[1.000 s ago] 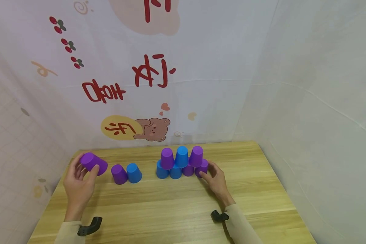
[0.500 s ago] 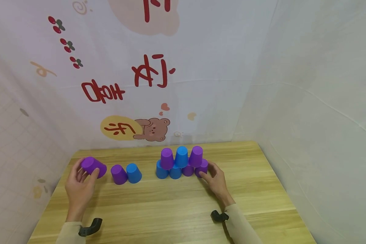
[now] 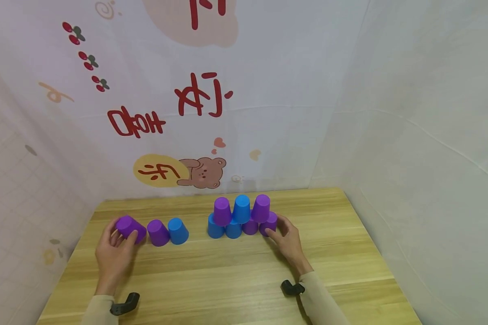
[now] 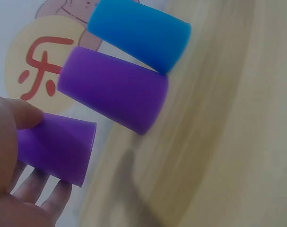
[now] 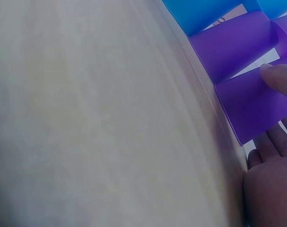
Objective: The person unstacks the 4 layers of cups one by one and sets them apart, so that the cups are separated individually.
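My left hand (image 3: 114, 259) holds a purple cup (image 3: 131, 229) between thumb and fingers, tilted with its base up and to the left. In the left wrist view its rim (image 4: 89, 153) shows above the table. Just right of it, a purple cup (image 3: 158, 233) and a blue cup (image 3: 178, 231) stand upside down side by side. My right hand (image 3: 289, 243) grips the purple cup (image 3: 269, 224) at the right end of a stack's bottom row. On that row rest a purple cup (image 3: 222, 211), a blue cup (image 3: 241, 209) and another purple cup (image 3: 261, 208).
The bottom row also has two blue cups and a purple cup (image 3: 250, 227). A wooden table (image 3: 211, 284) lies under everything. White printed cloth (image 3: 276, 149) hangs behind its far edge and along both sides. Each wrist wears a black mount (image 3: 125, 304).
My left hand has lowered the tilted purple cup and shifted it right, closer to the standing purple cup. The right hand and the stack have stayed in place.
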